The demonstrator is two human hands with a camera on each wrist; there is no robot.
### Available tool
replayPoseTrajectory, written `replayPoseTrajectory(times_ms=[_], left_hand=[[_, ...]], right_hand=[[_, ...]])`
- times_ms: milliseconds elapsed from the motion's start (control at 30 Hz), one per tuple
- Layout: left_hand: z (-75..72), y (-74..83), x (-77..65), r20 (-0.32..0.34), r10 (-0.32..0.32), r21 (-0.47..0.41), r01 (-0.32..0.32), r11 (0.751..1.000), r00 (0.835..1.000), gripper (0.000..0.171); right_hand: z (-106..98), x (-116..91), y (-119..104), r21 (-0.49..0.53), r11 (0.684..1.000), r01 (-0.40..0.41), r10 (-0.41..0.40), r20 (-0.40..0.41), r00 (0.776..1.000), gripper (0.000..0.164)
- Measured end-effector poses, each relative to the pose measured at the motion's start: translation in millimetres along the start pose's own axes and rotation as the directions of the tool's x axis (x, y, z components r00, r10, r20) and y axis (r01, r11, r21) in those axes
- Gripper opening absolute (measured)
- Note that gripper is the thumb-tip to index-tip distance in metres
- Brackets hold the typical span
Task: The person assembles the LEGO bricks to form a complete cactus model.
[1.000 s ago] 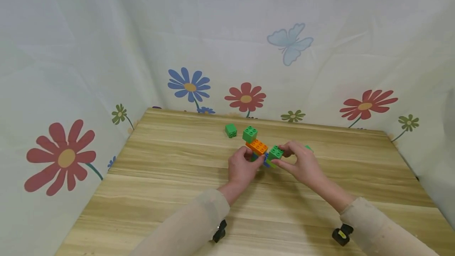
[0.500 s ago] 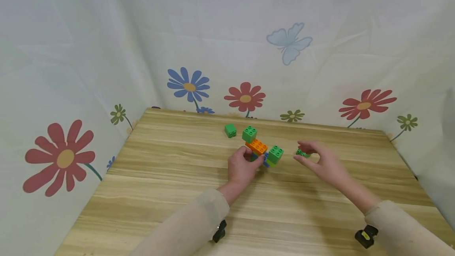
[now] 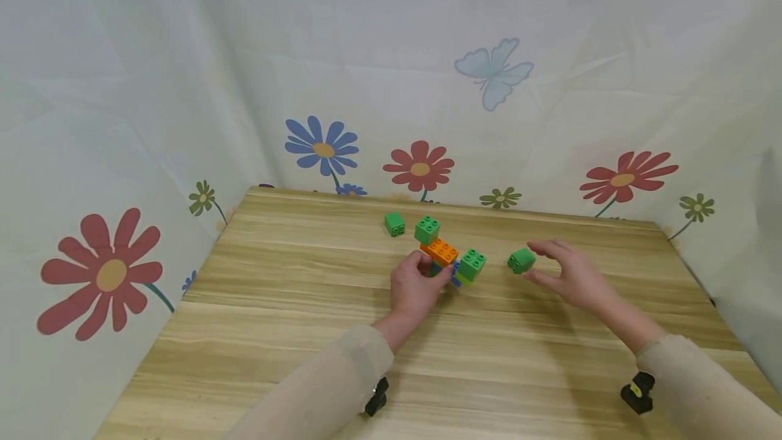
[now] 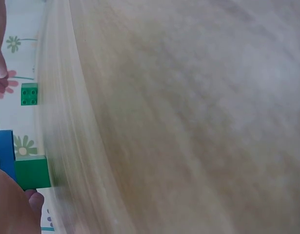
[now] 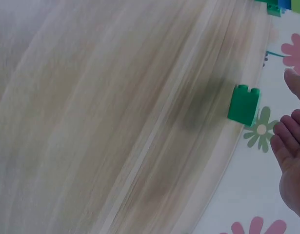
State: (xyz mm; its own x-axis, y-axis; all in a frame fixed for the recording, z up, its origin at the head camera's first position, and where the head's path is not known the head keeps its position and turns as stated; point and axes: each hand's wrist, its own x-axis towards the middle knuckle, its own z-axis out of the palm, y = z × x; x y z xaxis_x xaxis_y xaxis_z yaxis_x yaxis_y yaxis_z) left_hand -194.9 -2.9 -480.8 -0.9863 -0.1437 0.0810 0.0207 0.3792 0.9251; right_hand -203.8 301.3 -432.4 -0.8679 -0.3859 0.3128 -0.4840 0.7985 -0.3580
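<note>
My left hand (image 3: 417, 285) grips a small build of toy building bricks low over the wooden table. An orange brick (image 3: 441, 251) lies across its top, with a green brick (image 3: 427, 230) at the far end. Another green brick (image 3: 472, 265) sits at the right end over lime and blue pieces. In the left wrist view, a blue brick (image 4: 6, 153) and a green brick (image 4: 33, 172) show beside the hand. My right hand (image 3: 574, 277) holds nothing; its thumb and fingers are spread just right of a loose green brick (image 3: 521, 261) whose studs face left.
A second loose green brick (image 3: 394, 224) lies behind the build, to its left. The wooden table (image 3: 342, 250) ends at a pale flowered curtain (image 3: 379, 87) behind and at both sides.
My right hand has let go of the green brick at the build's right end and moved right to the loose green brick. The left hand and build stay nearly in place.
</note>
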Motion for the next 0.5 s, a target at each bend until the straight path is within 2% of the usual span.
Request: replayPoseTrajectory(times_ms=[300, 500], left_hand=[[-1.1, -0.5, 0.1, -0.005, 0.010, 0.004, -0.010, 1.000, 1.000, 0.029], [-1.5, 0.3, 0.1, -0.006, 0.016, 0.008, -0.016, 1.000, 1.000, 0.030]], right_hand=[[6.0, 7.7, 14.9, -0.060, 0.997, 0.046, -0.044, 0.037, 0.998, 0.060], [9.3, 13.5, 18.3, -0.042, 0.999, 0.026, -0.022, 0.084, 0.996, 0.059]])
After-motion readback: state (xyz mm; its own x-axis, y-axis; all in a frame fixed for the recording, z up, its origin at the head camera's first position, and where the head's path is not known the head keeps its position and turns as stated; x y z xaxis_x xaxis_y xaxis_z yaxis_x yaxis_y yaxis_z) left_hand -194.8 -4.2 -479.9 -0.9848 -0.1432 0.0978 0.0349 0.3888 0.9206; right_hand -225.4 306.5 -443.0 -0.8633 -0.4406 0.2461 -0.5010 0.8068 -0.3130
